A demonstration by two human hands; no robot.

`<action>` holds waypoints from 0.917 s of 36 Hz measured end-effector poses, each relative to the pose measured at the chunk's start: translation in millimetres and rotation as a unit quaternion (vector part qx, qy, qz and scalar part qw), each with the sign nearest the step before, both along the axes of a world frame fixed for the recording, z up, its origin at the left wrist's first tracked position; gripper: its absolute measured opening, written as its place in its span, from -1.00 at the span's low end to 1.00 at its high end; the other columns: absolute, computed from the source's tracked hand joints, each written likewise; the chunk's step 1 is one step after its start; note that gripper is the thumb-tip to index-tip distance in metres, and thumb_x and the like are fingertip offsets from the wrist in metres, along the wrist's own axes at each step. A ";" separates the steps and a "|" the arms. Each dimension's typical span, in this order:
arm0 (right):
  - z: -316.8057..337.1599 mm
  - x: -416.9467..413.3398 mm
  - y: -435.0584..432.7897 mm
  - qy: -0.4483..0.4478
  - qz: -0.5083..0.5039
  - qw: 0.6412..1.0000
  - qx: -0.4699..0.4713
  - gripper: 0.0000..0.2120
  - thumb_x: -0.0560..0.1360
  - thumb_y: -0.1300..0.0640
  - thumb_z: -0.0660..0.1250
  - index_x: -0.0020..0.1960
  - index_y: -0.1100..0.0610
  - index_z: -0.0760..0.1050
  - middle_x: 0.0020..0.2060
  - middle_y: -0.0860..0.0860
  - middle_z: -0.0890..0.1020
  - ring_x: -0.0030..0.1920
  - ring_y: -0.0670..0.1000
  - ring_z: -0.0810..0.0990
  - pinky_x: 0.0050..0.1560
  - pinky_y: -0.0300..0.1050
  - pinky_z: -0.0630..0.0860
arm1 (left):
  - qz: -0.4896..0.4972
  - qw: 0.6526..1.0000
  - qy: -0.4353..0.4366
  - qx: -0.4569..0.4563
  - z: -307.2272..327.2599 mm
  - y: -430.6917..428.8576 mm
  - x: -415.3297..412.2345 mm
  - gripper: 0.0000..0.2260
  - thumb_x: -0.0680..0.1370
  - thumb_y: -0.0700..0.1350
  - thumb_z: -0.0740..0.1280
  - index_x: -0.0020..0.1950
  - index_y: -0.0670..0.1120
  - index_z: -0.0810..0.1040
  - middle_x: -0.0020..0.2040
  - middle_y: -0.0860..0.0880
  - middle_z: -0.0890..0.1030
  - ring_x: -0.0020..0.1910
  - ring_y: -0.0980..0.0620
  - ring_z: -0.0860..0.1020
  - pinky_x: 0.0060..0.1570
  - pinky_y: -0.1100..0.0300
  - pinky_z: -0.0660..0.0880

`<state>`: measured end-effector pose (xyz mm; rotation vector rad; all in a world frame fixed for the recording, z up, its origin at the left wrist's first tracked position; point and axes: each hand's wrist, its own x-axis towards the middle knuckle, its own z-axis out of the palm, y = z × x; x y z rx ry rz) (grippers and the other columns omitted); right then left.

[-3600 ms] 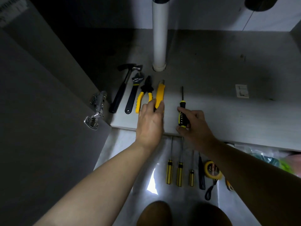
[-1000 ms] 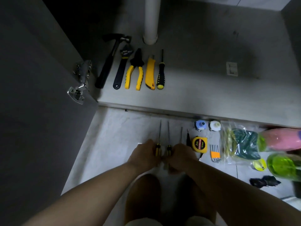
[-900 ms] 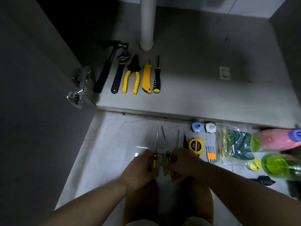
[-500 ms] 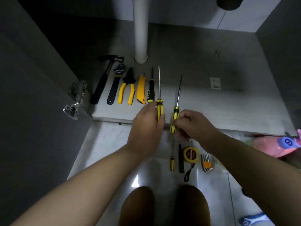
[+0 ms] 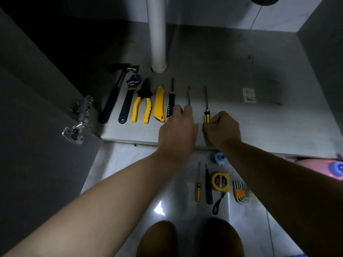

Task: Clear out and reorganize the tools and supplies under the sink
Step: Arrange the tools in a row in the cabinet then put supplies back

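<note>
On the cabinet floor a row of tools lies side by side: a hammer, an adjustable wrench, yellow pliers, a yellow utility knife and a black screwdriver. My left hand holds a screwdriver just right of that row; only its shaft shows past my fingers. My right hand grips the yellow-and-black handle of a second screwdriver, parallel to the first.
A white drain pipe stands behind the row. The open door's hinge is at the left. On the tiled floor lie a small screwdriver, a dark tool, a tape measure, hex keys and a pink bottle.
Both hands picked a screwdriver each off the tiled floor, carried them up into the cabinet and now hold them low on its floor, right of the black screwdriver.
</note>
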<state>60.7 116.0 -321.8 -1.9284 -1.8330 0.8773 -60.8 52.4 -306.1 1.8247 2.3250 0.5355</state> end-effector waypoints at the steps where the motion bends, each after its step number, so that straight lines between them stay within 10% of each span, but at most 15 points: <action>1: -2.0 1.3 -2.1 0.006 0.003 1.000 0.009 -0.84 0.52 0.07 0.39 -0.03 0.07 0.43 -0.22 -0.07 0.50 -0.14 0.01 0.51 -0.14 -0.10 0.41 | -0.013 1.000 0.014 0.005 -0.7 -7.0 0.5 -0.56 0.59 0.03 0.39 0.41 -0.06 0.38 0.28 -0.11 0.43 0.15 -0.11 0.56 -0.16 0.06 0.53; 9: -15.5 7.7 -24.7 0.033 0.040 0.995 0.082 -0.76 0.53 0.11 0.39 0.15 0.13 0.44 -0.03 0.05 0.50 -0.15 -0.06 0.44 -0.27 -0.23 0.30 | -0.098 0.980 0.157 -0.072 -10.7 -24.1 -5.4 -0.19 0.39 -0.14 0.55 0.58 0.02 0.28 0.48 -0.03 0.38 0.29 -0.12 0.42 0.03 0.13 0.51; 20: -18.5 10.6 -21.4 0.033 0.042 0.996 0.067 -0.74 0.53 0.09 0.40 0.16 0.09 0.43 0.01 0.06 0.51 -0.22 -0.14 0.39 -0.30 -0.27 0.28 | -0.077 0.971 0.223 -0.025 0.6 -1.5 -19.6 -0.55 0.48 -0.19 0.15 0.34 0.04 0.49 0.23 0.04 0.57 0.20 -0.15 0.34 0.10 -0.01 0.30; 33: -21.5 9.1 -24.6 0.032 0.048 0.996 0.074 -0.71 0.54 0.09 0.39 0.20 0.10 0.42 0.06 0.06 0.48 -0.21 -0.13 0.41 -0.31 -0.32 0.28 | -0.054 0.969 0.239 -0.046 3.8 10.3 -28.6 -0.63 0.53 -0.13 0.33 0.34 0.07 0.52 0.24 0.06 0.59 0.31 -0.19 0.31 0.15 -0.04 0.25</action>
